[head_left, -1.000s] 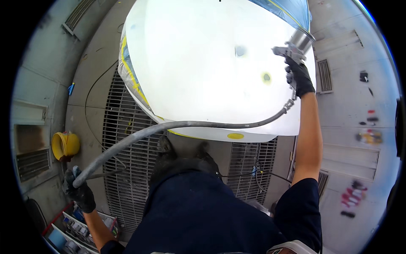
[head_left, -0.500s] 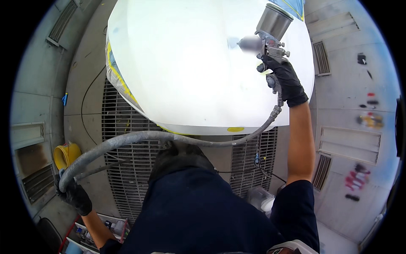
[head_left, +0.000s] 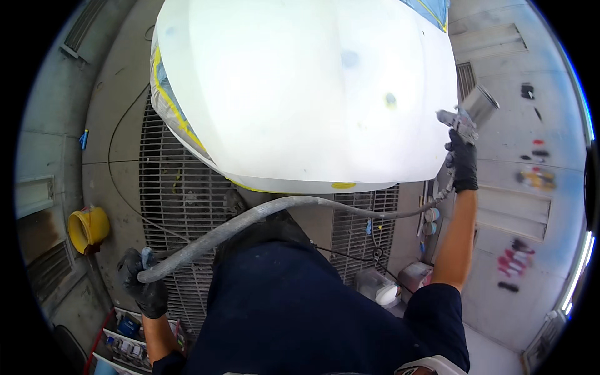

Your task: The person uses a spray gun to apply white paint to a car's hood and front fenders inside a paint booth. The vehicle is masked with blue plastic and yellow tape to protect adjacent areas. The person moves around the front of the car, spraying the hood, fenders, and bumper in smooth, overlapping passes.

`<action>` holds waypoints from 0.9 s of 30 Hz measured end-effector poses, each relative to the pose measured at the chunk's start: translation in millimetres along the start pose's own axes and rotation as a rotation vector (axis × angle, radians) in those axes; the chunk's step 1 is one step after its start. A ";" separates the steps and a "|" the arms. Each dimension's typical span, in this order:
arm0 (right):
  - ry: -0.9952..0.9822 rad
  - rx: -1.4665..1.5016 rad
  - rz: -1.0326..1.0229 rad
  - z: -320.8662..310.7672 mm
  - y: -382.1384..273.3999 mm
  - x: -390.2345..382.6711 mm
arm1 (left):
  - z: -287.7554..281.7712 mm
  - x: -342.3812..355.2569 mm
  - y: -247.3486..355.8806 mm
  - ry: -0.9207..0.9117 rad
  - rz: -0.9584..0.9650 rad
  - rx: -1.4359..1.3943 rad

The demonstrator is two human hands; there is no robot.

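My right hand (head_left: 463, 161), black-gloved, is closed around the grip of a metal spray gun (head_left: 460, 122) at the right edge of a white car hood (head_left: 281, 94). The gun's silver cup tilts up to the right. From its handle a thick grey hose (head_left: 250, 217) sweeps across in front of my body to my left hand (head_left: 145, 284), also gloved in black. That hand is wrapped around the hose at the lower left. Two small patches, one bluish and one yellow-green with a dark centre, show on the hood.
Blue and clear masking with yellow tape (head_left: 167, 94) edges the hood. Floor grating (head_left: 178, 169) lies below, with a thin black cable over it. A yellow bucket (head_left: 89, 229) stands left, a tool cart (head_left: 125, 344) lower left, a clear container (head_left: 378, 289) lower right. Paint-marked walls flank both sides.
My right hand has carried the spray gun right and nearer, off the middle of the hood to its edge. My left hand, with the hose, has shifted right.
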State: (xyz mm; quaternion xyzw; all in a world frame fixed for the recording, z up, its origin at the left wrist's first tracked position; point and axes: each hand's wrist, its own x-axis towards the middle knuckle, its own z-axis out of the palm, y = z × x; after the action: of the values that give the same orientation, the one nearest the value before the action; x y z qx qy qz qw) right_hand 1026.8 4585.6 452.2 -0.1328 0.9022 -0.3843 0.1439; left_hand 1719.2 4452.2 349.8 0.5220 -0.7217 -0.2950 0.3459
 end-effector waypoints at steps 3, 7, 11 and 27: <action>-0.188 0.054 -0.018 38.6 -9.1 -30.3 | 20.7 9.1 13.1 0.295 0.014 -0.134; -0.437 0.126 -0.123 56.3 -35.0 -59.9 | -0.2 16.1 1.7 0.224 -0.120 -0.271; -0.307 0.146 -0.011 48.1 8.9 -31.2 | 4.6 12.2 6.6 0.212 0.012 -0.074; -0.450 0.120 -0.106 92.0 -37.1 -114.9 | -39.9 -19.0 -93.4 0.445 -0.277 -0.410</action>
State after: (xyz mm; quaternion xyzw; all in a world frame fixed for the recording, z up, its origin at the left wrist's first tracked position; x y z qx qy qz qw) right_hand 1171.0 4540.6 436.4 -0.2534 0.8148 -0.4048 0.3285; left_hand 1806.8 4441.6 296.1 0.5864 -0.4763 -0.3570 0.5494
